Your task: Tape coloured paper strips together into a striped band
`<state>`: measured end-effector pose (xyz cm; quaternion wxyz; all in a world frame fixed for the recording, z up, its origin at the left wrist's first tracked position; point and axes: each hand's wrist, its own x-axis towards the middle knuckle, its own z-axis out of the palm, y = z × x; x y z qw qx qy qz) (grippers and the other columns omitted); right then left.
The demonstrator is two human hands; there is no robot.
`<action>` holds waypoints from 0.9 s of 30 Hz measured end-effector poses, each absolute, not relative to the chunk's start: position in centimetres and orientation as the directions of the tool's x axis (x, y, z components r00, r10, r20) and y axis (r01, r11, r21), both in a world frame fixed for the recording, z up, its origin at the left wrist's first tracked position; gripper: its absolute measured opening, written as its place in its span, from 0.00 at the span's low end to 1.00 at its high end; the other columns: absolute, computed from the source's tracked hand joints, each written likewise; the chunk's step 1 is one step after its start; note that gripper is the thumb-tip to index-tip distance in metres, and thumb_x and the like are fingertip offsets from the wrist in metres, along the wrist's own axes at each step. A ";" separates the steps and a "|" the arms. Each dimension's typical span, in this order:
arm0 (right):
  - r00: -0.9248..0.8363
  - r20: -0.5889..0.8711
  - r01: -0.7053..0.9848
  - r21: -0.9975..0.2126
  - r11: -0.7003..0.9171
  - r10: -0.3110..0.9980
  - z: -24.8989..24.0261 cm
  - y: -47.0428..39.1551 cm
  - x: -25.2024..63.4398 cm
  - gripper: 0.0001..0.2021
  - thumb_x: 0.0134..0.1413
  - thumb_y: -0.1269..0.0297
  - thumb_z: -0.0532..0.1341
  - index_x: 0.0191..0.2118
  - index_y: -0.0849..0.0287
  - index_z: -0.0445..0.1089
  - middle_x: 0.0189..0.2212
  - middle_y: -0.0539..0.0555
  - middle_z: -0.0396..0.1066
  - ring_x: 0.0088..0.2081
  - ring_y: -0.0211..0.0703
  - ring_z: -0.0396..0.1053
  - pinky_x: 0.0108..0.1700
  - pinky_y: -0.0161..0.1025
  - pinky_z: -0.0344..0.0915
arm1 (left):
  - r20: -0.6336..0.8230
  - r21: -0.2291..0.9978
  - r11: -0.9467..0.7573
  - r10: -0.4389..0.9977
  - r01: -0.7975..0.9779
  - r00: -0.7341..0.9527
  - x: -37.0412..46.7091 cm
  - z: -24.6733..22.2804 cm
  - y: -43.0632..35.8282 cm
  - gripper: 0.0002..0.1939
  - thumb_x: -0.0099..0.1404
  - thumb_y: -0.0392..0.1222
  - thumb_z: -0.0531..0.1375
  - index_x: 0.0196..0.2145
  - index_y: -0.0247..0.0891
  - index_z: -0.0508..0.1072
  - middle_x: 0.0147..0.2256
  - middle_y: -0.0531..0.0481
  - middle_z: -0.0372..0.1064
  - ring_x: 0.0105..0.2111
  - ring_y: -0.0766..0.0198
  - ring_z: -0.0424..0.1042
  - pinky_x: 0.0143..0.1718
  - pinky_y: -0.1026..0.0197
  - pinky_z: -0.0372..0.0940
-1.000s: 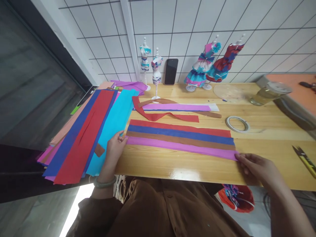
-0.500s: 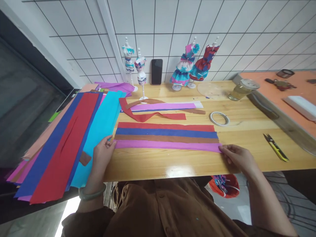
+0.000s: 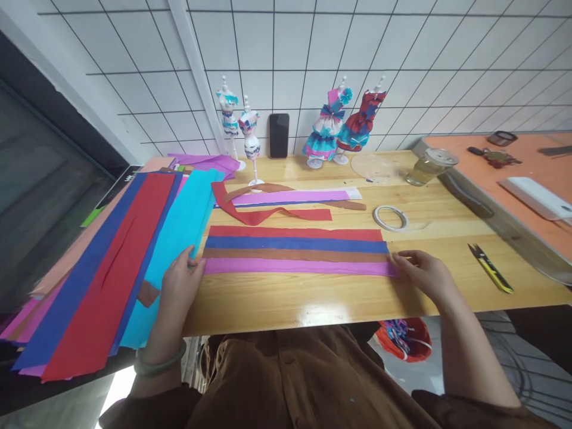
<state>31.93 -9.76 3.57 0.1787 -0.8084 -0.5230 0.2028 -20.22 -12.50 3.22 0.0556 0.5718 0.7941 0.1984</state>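
Note:
Four strips lie edge to edge across the table: a red strip (image 3: 295, 233), a blue strip (image 3: 295, 243), a brown strip (image 3: 295, 255) and a pink-purple strip (image 3: 295, 266). My left hand (image 3: 182, 280) is at the left end of the pink-purple strip, its fingers bent; whether they pinch it is unclear. By the right end of the brown and pink-purple strips is my right hand (image 3: 420, 271), thumb and forefinger close together; their grip cannot be made out. Behind lie a curled red strip (image 3: 254, 215) and a lighter purple strip (image 3: 290, 196).
Large coloured sheets (image 3: 107, 268) are stacked at the left. A tape roll (image 3: 391, 218), yellow snips (image 3: 491, 269) and a glass cup (image 3: 431, 167) are on the right. Small dressed mannequins (image 3: 326, 128) and a phone (image 3: 279, 136) stand by the wall.
My right hand has lifted slightly from the right end of the pink-purple strip, toward the brown one. The whole view has shifted a little; the strips lie as before.

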 end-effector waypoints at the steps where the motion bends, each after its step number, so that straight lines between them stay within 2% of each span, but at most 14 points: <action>1: 0.368 -0.132 0.779 -0.496 -0.383 0.920 3.5 -9.3 31.8 0.22 0.45 0.48 0.58 0.38 0.62 0.72 0.27 0.57 0.74 0.29 0.47 0.71 0.29 0.39 0.62 | 0.155 0.349 0.269 0.928 0.898 -0.338 -20.2 3.4 -12.6 0.27 0.61 0.50 0.52 0.55 0.35 0.61 0.36 0.46 0.69 0.35 0.56 0.70 0.36 0.57 0.63; 4: 0.347 -0.084 0.812 -0.472 -0.344 0.934 3.0 -8.2 31.3 0.22 0.47 0.50 0.57 0.41 0.63 0.72 0.33 0.60 0.75 0.33 0.48 0.71 0.32 0.39 0.63 | 0.284 0.212 0.250 0.909 0.945 -0.304 -19.7 4.0 -12.9 0.28 0.62 0.54 0.51 0.55 0.34 0.61 0.40 0.40 0.69 0.40 0.50 0.69 0.38 0.52 0.64; 7: 0.321 -0.020 0.854 -0.427 -0.298 0.947 2.4 -7.4 30.7 0.24 0.48 0.50 0.56 0.44 0.64 0.71 0.33 0.60 0.74 0.34 0.49 0.71 0.33 0.41 0.62 | 0.405 0.152 0.046 0.908 0.987 -0.105 -18.1 4.2 -13.2 0.27 0.63 0.53 0.51 0.54 0.32 0.62 0.45 0.37 0.67 0.48 0.48 0.65 0.47 0.49 0.61; 10: 0.308 0.005 0.863 -0.423 -0.277 0.951 2.0 -6.9 30.2 0.23 0.49 0.54 0.56 0.47 0.63 0.69 0.32 0.57 0.74 0.34 0.48 0.71 0.34 0.40 0.62 | 0.371 0.156 -0.279 0.905 0.948 0.206 -16.0 3.6 -13.2 0.27 0.65 0.52 0.50 0.56 0.32 0.60 0.53 0.38 0.62 0.57 0.52 0.56 0.55 0.50 0.56; 13: 0.297 0.020 0.856 -0.448 -0.257 0.955 1.7 -6.8 29.9 0.22 0.49 0.58 0.56 0.49 0.62 0.67 0.32 0.56 0.74 0.33 0.46 0.70 0.34 0.39 0.62 | 0.242 0.130 -0.400 0.900 0.907 0.362 -14.5 2.7 -13.2 0.31 0.64 0.56 0.48 0.58 0.32 0.56 0.59 0.38 0.53 0.62 0.52 0.47 0.58 0.49 0.53; 18: 0.271 0.081 0.861 -0.466 -0.204 0.959 1.8 -6.6 29.6 0.22 0.50 0.59 0.54 0.51 0.61 0.66 0.31 0.54 0.73 0.32 0.45 0.69 0.34 0.39 0.61 | 0.140 0.089 -0.385 0.918 0.919 0.371 -13.6 1.9 -13.3 0.33 0.63 0.59 0.47 0.59 0.36 0.56 0.62 0.39 0.47 0.62 0.50 0.43 0.59 0.44 0.48; 22: 0.265 0.154 0.869 -0.466 -0.166 0.952 2.0 -6.0 29.2 0.23 0.52 0.59 0.51 0.53 0.62 0.64 0.28 0.54 0.71 0.31 0.46 0.67 0.33 0.40 0.60 | 0.133 0.067 -0.361 0.927 0.930 0.350 -13.0 1.6 -13.4 0.32 0.63 0.60 0.47 0.59 0.38 0.58 0.62 0.39 0.45 0.63 0.49 0.42 0.59 0.43 0.47; 27: 0.216 0.235 0.905 -0.414 -0.103 0.948 1.7 -4.4 29.4 0.22 0.52 0.59 0.50 0.51 0.61 0.66 0.32 0.57 0.71 0.33 0.47 0.67 0.33 0.40 0.59 | 0.145 0.058 -0.326 0.938 0.944 0.315 -12.1 1.2 -13.2 0.32 0.63 0.59 0.47 0.59 0.39 0.57 0.62 0.39 0.46 0.63 0.49 0.43 0.59 0.43 0.46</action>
